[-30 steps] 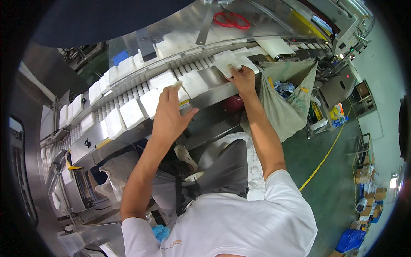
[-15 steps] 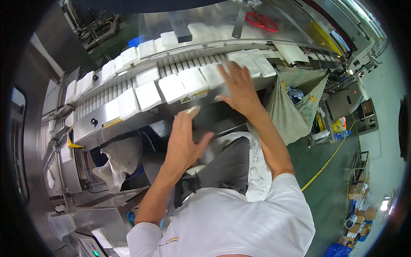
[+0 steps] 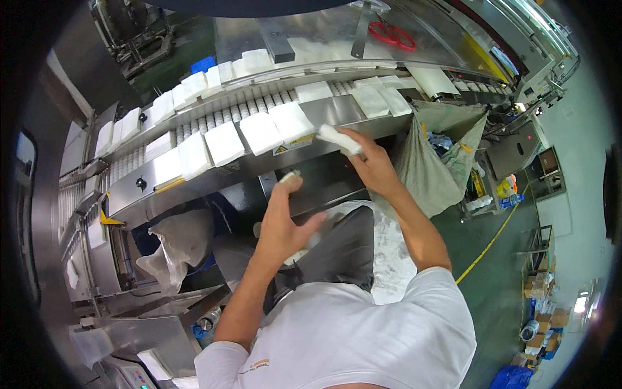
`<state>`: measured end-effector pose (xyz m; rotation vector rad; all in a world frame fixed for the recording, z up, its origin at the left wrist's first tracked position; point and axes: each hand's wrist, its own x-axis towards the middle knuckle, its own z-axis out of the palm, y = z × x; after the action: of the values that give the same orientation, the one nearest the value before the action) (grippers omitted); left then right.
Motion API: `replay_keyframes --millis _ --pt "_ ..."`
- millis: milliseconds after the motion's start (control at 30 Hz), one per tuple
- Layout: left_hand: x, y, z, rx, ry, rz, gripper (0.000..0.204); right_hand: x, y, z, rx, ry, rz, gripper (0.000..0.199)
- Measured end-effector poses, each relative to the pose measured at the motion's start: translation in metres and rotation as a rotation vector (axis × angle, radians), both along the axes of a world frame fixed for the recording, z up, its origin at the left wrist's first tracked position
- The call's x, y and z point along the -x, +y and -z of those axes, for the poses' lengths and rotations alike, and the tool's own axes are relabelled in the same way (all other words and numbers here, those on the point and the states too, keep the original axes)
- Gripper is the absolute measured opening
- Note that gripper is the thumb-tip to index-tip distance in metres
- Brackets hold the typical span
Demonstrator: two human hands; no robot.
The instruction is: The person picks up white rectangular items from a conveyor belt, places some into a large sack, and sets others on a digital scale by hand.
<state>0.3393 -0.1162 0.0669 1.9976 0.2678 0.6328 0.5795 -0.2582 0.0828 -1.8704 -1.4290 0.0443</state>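
My right hand (image 3: 376,167) is closed on a white folded pad (image 3: 339,138), lifted and tilted just off the near edge of the conveyor. My left hand (image 3: 282,217) hovers below that edge, thumb apart from the fingers, gripping nothing. Something pale covers its fingertip; its kind cannot be made out. Along the conveyor's metal ledge lies a row of similar white pads (image 3: 259,131), with bare metal between this row and two more pads (image 3: 370,102) to the right. Behind them runs the roller conveyor (image 3: 214,120), with another white pad (image 3: 313,91) on it.
A second row of white pads (image 3: 194,84) lines the far side. Red-handled scissors (image 3: 391,35) rest on the metal top beyond. On the right hangs an open cloth sack (image 3: 434,175) holding crumpled material. A white plastic bag (image 3: 175,243) hangs under the conveyor at left.
My right hand has drawn back from the ledge, taking a white pad off the row and leaving bare metal there. My left hand has stayed nearly in place.
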Motion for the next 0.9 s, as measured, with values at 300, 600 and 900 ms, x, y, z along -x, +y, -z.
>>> replay_keyframes --millis 300,600,900 --pt "0.002 0.006 -0.017 0.95 -0.081 0.276 0.056 0.082 -0.029 -0.028 0.014 1.285 -0.221 0.042" --pt "0.032 0.012 0.001 0.873 -0.04 -0.05 0.028 0.114 -0.003 0.018 -0.008 1.014 -0.105 0.042" --pt "0.092 0.011 -0.002 0.673 -0.08 -0.371 0.034 0.159 0.037 0.027 -0.003 1.188 -0.321 0.036"
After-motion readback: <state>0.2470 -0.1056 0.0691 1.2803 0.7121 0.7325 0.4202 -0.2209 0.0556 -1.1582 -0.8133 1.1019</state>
